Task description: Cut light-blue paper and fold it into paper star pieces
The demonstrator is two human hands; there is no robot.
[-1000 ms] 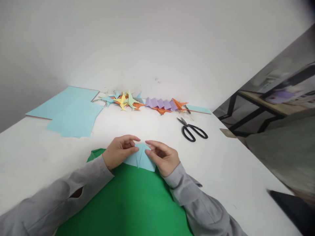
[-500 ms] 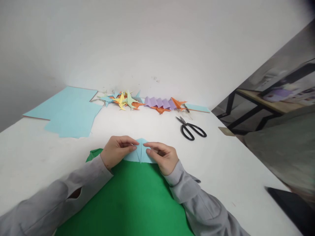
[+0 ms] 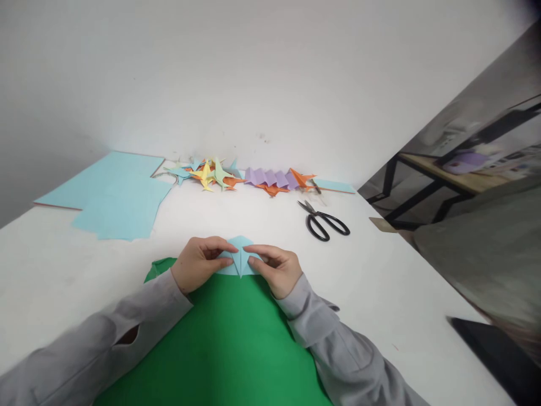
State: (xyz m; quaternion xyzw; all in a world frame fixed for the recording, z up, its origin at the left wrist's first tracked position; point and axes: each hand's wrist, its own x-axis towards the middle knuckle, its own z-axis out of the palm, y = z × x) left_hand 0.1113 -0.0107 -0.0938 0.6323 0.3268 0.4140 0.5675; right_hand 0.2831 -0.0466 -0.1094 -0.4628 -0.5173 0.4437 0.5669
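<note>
A small light-blue folded paper (image 3: 240,243) lies between my hands at the near side of the table, with creased flaps meeting along a middle line and a point toward me. My left hand (image 3: 202,260) pinches its left side between thumb and index finger. On the right side, my right hand (image 3: 276,267) has thumb and index finger closed on the paper in the same way. The outer corners are partly hidden by my fingers. Green cloth (image 3: 224,332) spreads just below the paper, between my grey sleeves.
Light-blue sheets (image 3: 122,192) lie at the left. Along the wall sit several folded paper birds (image 3: 205,176), a purple pleated paper (image 3: 270,178) and a blue strip (image 3: 336,186). Black-handled scissors (image 3: 323,220) rest to the right. A dark flat object (image 3: 494,349) is at the right edge.
Both hands keep hold of the folded paper, and the fingers of the right hand sit slightly nearer its middle line. The whole view has shifted a little.
</note>
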